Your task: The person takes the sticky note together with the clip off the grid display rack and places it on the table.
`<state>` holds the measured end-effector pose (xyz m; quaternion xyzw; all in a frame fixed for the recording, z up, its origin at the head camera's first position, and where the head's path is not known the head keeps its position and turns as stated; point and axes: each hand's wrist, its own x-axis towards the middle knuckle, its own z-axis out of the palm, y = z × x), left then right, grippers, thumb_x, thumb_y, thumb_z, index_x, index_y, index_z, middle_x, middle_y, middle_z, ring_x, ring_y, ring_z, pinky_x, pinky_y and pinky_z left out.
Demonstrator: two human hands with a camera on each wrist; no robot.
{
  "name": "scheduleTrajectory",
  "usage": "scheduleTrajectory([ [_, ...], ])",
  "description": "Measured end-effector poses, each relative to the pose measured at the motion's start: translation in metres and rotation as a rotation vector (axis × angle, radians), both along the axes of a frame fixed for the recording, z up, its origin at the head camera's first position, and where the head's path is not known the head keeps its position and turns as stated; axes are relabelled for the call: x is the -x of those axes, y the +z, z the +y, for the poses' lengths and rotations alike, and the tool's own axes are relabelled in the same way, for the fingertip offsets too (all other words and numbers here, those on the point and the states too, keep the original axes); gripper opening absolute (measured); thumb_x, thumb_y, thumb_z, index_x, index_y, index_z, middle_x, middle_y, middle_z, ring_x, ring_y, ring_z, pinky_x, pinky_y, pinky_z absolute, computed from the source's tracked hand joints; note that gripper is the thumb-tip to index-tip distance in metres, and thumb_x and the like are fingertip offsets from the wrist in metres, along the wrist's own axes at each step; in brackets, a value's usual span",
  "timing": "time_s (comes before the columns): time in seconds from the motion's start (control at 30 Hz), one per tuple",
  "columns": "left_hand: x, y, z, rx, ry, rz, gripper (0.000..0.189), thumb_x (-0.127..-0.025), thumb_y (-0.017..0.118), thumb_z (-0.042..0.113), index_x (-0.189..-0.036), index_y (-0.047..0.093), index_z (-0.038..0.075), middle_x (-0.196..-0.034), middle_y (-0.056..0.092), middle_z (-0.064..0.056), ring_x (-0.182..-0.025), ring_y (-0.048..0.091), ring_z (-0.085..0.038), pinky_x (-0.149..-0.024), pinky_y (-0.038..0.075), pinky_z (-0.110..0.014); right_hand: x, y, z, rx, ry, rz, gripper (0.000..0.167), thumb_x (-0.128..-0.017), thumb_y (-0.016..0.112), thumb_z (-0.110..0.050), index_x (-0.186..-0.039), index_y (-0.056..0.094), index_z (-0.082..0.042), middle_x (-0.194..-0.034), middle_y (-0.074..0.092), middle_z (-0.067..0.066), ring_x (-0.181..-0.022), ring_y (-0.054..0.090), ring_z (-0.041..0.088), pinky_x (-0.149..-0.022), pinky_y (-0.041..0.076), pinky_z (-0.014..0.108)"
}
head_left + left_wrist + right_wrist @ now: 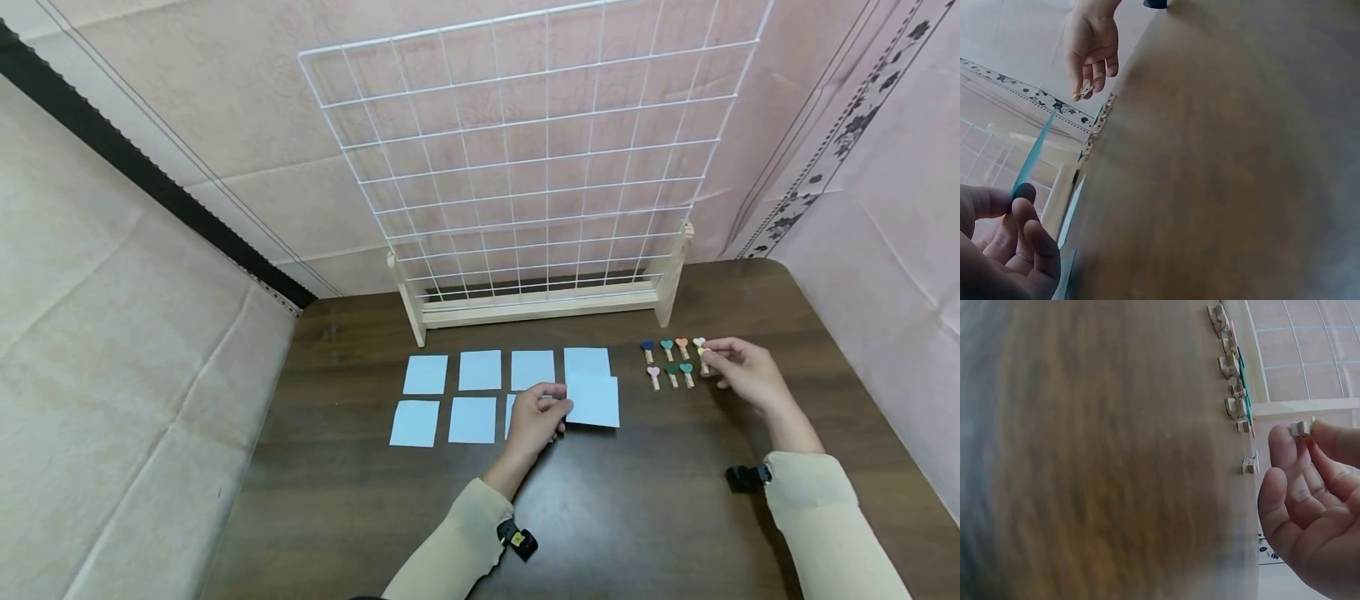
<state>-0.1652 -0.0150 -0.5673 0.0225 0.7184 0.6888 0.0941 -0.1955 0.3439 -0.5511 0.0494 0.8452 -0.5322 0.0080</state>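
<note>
My left hand [529, 423] pinches a light blue paper square [595, 403] at its left edge. In the left wrist view that paper [1035, 153] shows edge-on between thumb and fingers, raised off the table. Between thumb and fingertips, my right hand [748, 379] holds a small wooden clothespin [704, 362] with a yellowish top. The right wrist view shows this clothespin [1299, 429] lifted above the tabletop. Several more clothespins [671, 375] with coloured heart tops lie in two rows just left of the right hand.
More blue paper squares [472, 419] lie in two rows; the left hand partly covers one. Behind them a white wire grid [525, 167] stands upright in a wooden base [540, 311]. The brown table [337, 517] meets cloth-covered walls on both sides.
</note>
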Motion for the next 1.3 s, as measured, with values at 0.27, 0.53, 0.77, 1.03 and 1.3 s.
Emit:
scheduleTrajectory([
  [0.27, -0.01, -0.011, -0.003, -0.033, -0.043, -0.015, 0.022, -0.096, 0.071, 0.0, -0.117, 0.075, -0.003, -0.068, 0.067, -0.007, -0.041, 0.04, -0.005, -0.045, 0.038, -0.019, -0.001, -0.002, 0.004, -0.02, 0.028, -0.108, 0.044, -0.11, 0.058, -0.023, -0.134, 0.057, 0.014, -0.102, 0.071, 0.003, -0.079, 0.066, 0.005, -0.065, 0.061, 0.031],
  [0.53, -0.014, -0.015, -0.001, 0.03, -0.05, -0.016, 0.014, -0.097, 0.072, 0.002, -0.105, 0.078, -0.008, -0.073, 0.072, -0.015, -0.042, 0.046, -0.004, -0.046, 0.042, -0.017, 0.0, -0.007, 0.006, -0.043, 0.024, -0.141, 0.046, -0.11, 0.058, -0.024, -0.136, 0.057, 0.014, -0.097, 0.073, 0.004, -0.077, 0.063, 0.007, -0.063, 0.058, 0.03],
  [0.77, -0.014, -0.008, -0.003, 0.142, -0.105, -0.043, 0.016, -0.1, 0.07, 0.009, -0.102, 0.081, -0.003, -0.065, 0.069, -0.009, -0.041, 0.048, -0.006, -0.045, 0.044, -0.02, 0.002, -0.007, 0.004, -0.062, 0.026, -0.133, 0.045, -0.109, 0.06, -0.023, -0.131, 0.056, 0.016, -0.097, 0.073, 0.009, -0.075, 0.064, 0.008, -0.062, 0.058, 0.03],
  [1.03, -0.013, -0.004, -0.006, 0.148, -0.137, -0.135, 0.024, -0.105, 0.064, 0.016, -0.095, 0.078, -0.001, -0.061, 0.059, 0.0, -0.039, 0.041, -0.007, -0.039, 0.039, -0.02, 0.003, -0.007, 0.004, -0.08, -0.001, -0.169, 0.043, -0.109, 0.06, -0.022, -0.124, 0.06, 0.018, -0.087, 0.074, 0.006, -0.069, 0.065, 0.01, -0.062, 0.06, 0.029],
  [1.3, -0.013, -0.006, -0.006, 0.116, -0.14, -0.11, 0.027, -0.106, 0.061, 0.019, -0.095, 0.076, -0.002, -0.06, 0.059, -0.003, -0.037, 0.041, -0.008, -0.039, 0.039, -0.022, 0.002, -0.006, 0.002, -0.071, -0.012, -0.171, 0.042, -0.108, 0.062, -0.018, -0.126, 0.058, 0.019, -0.088, 0.073, 0.004, -0.069, 0.065, 0.011, -0.062, 0.061, 0.029],
])
